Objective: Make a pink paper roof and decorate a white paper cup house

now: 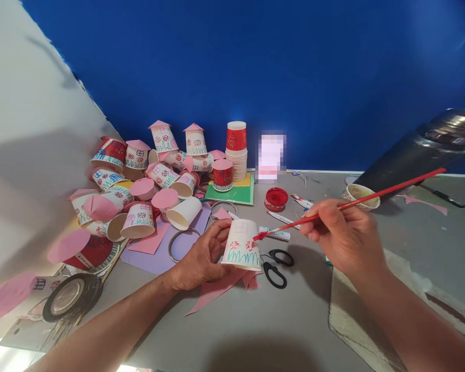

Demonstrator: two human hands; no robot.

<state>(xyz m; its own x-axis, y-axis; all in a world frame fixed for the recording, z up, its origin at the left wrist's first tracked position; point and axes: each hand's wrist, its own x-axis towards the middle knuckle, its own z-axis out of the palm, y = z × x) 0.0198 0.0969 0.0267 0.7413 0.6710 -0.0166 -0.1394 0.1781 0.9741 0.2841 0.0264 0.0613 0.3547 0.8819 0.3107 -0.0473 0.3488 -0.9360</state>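
Observation:
My left hand (201, 256) is closed round the left side of an upside-down white paper cup (243, 243). Green grass strokes run along the cup's lower edge, with red dabs above them and a faint pink window near the top. In my right hand (343, 232) is a paintbrush (360, 200) with a long red handle. Its red-coated bristles meet the cup's right side, by one cluster of dabs. A tub of red paint (276, 199) stands behind the cup. Black-handled scissors (275, 276) and pink paper scraps (220, 292) lie just below and beside it.
Several decorated cups with pink paper roofs (139, 219) are heaped on the left. A cup stack (238, 155) stands on green card (232, 195) at the back. Markers (282, 219), a small paint-stained cup (360, 194), a dark flask (406, 150) and a cloth (356, 299) are toward the right.

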